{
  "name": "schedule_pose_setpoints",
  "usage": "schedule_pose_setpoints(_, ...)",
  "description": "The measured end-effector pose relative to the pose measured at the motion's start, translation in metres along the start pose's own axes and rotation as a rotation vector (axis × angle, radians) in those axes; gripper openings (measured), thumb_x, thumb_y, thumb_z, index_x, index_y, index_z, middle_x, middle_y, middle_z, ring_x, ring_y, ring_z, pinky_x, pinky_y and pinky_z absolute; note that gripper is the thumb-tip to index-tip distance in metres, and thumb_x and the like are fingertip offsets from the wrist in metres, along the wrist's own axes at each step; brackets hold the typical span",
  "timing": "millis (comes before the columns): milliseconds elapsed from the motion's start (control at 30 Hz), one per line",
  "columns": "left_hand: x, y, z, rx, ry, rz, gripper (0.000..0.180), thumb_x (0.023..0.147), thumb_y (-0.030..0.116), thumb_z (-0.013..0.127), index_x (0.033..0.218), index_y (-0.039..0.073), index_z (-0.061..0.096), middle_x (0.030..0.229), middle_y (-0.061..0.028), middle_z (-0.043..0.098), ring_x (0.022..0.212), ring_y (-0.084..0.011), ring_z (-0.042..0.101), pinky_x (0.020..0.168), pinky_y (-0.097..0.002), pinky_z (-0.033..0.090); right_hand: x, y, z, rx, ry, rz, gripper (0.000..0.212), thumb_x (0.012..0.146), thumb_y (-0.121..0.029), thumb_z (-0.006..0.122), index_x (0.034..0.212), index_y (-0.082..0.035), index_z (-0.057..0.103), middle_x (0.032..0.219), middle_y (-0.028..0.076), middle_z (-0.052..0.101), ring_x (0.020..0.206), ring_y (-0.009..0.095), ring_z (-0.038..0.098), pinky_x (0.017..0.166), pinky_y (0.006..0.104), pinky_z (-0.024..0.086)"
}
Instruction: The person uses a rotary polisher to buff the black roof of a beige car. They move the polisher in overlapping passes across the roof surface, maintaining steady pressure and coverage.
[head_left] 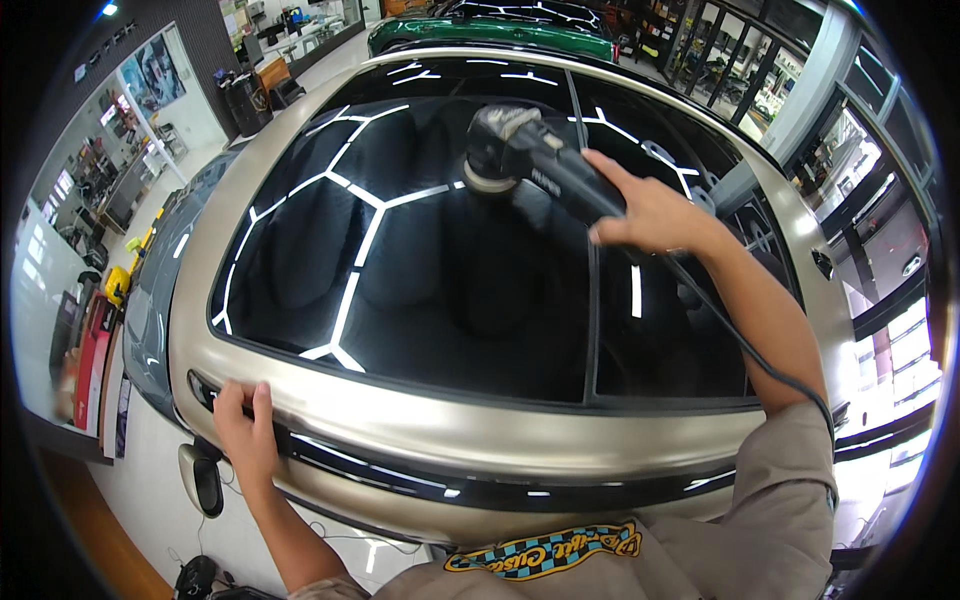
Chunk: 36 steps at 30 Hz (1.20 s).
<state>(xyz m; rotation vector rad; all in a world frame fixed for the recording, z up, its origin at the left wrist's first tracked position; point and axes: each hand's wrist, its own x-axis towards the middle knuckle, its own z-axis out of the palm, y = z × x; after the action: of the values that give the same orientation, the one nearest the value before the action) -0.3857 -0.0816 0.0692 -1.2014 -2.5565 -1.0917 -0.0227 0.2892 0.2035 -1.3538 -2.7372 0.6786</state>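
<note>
My right hand (660,215) is wrapped round the handle of a black power polisher (575,180) above the car's dark glass roof. The round pad (490,180) at the polisher's head meets the glossy glass panel (480,290), left of the dark seam. A black cord (735,330) trails from the handle along my right forearm. My left hand (245,430) holds nothing; its fingers are bent and a little apart, resting at the gold roof edge (420,415) near the windshield end.
A side mirror (203,480) juts out below my left hand. Beyond the roof stands a green car (495,35). A red cabinet (95,355) and a yellow tool (118,285) are at the left. Glass doors (740,60) line the far right. Thin cords lie on the floor.
</note>
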Motion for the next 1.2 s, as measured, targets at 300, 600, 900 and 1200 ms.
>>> schedule_pose_setpoints(300, 0.045, 0.222, 0.087, -0.490, -0.355, 0.804, 0.048, 0.099, 0.028, 0.067, 0.138, 0.002, 0.059, 0.138, -0.0209, 0.057, 0.128, -0.0335, 0.056, 0.109, -0.0409, 0.044, -0.172, 0.017, 0.028, -0.079, -0.036, -0.105, 0.103, 0.078, -0.028, 0.079, 0.164, -0.017, 0.023, 0.102, 0.028, 0.069, 0.091, 0.044, 0.070, 0.086, 0.0471, 0.053)
schedule_pose_setpoints(600, 0.007, 0.277, 0.135, -0.758, -0.857, 0.501, 0.037, 0.103, 0.032, 0.063, 0.112, -0.002, 0.071, 0.096, -0.0067, 0.073, 0.091, -0.0114, 0.064, 0.083, -0.0290, 0.051, -0.232, 0.049, 0.044, -0.065, -0.009, -0.175, 0.104, 0.075, -0.026, 0.082, 0.164, -0.019, 0.028, 0.090, 0.018, 0.062, 0.081, 0.039, 0.066, 0.076, 0.0459, 0.054)
schedule_pose_setpoints(900, 0.002, 0.266, 0.122, -0.767, -0.807, 0.369, 0.034, 0.101, 0.031, 0.066, 0.112, -0.001, 0.070, 0.095, -0.0039, 0.071, 0.089, -0.0079, 0.061, 0.080, -0.0250, 0.049, -0.220, 0.055, 0.048, 0.054, -0.020, -0.259, 0.106, 0.071, -0.024, 0.083, 0.163, -0.016, 0.031, 0.092, 0.018, 0.063, 0.080, 0.037, 0.066, 0.075, 0.0443, 0.053)
schedule_pose_setpoints(1200, -0.005, 0.265, 0.120, -0.707, -0.793, 0.339, 0.035, 0.102, 0.031, 0.065, 0.113, -0.002, 0.070, 0.095, -0.0045, 0.071, 0.089, -0.0078, 0.061, 0.080, -0.0241, 0.048, -0.222, 0.079, 0.051, 0.274, -0.007, -0.345, 0.099, 0.064, -0.022, 0.079, 0.156, -0.009, 0.044, 0.095, 0.019, 0.066, 0.081, 0.035, 0.068, 0.077, 0.0396, 0.053)
